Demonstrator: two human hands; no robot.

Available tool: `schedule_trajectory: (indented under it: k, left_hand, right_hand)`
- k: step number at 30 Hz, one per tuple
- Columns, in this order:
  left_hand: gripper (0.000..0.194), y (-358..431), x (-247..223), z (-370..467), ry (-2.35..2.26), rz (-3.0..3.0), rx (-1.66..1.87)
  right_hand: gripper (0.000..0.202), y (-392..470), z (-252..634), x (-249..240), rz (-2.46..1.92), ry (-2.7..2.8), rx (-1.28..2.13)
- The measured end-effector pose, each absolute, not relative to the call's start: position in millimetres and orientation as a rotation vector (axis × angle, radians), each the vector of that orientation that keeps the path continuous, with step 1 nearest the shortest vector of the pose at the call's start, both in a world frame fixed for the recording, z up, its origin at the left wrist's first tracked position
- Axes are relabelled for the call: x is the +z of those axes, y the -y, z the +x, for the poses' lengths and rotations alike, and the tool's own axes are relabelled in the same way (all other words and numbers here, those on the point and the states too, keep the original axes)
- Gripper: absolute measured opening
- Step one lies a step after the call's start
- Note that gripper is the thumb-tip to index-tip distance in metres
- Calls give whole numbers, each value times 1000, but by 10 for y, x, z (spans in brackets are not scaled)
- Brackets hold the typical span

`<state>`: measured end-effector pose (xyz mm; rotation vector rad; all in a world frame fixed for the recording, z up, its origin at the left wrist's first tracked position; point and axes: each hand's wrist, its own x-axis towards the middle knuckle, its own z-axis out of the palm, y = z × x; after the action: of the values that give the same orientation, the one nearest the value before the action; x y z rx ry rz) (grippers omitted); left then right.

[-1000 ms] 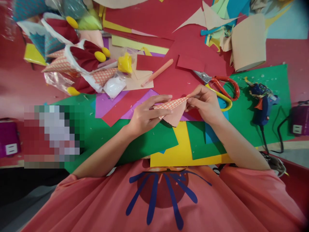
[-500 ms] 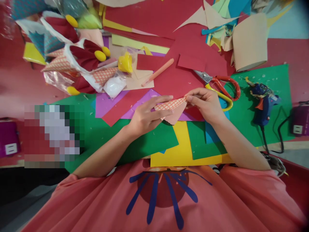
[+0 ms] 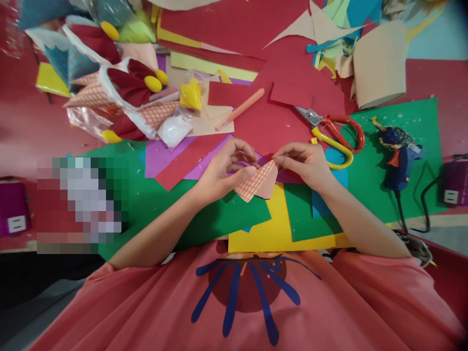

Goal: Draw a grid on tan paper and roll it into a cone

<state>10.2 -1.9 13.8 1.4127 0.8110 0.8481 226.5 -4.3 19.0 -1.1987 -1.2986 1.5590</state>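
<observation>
Paper-strewn surface; checked paper piece over the green sheet.
Since half a second ago, my left fingers have lifted and parted, thumb at its edge; my right fingers keep its tip pinched, nearly closed. More checked face shows; I judge the right pinch bears most of it.

Your left forearm angled inward and up toward the middle, bare, and your right forearm mirrored it from the other side. Your left hand had its thumb stretched out on the side nearest your body, the fingers bent above it with a gap showing between; some of their tips were hidden. Your right hand faced it, near but apart, thumb and forefinger pinched at the tips, the other fingers bent and partly out of sight.
</observation>
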Motion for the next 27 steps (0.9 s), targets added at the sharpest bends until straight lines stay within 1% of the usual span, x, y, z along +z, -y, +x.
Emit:
schedule_trajectory:
  k: [4,7,10,13,17,23,27]
  left_hand:
    - [32,-14,193,150,-861,1313,479]
    - [28,-19,208,174,-841,1310,337]
    - [22,-3,195,194,-821,1321,322]
    - [19,16,186,210,-820,1334,332]
    - [22,30,178,214,-839,1373,318]
    - [27,38,135,196,-870,1484,315]
    - [27,38,140,194,-875,1475,348]
  right_hand:
    - [20,95,2226,187,-1193,1330,1607]
    - [22,111,2212,173,-1192,1315,1637]
    - [23,113,2213,166,-1179,1297,1674]
    - [22,109,2222,165,-1171,1362,1673]
    - [26,94,2236,165,-1200,1432,1629]
    - [33,58,2256,181,-1243,1331,1680]
    - [30,42,2270,187,-1260,1295,1631]
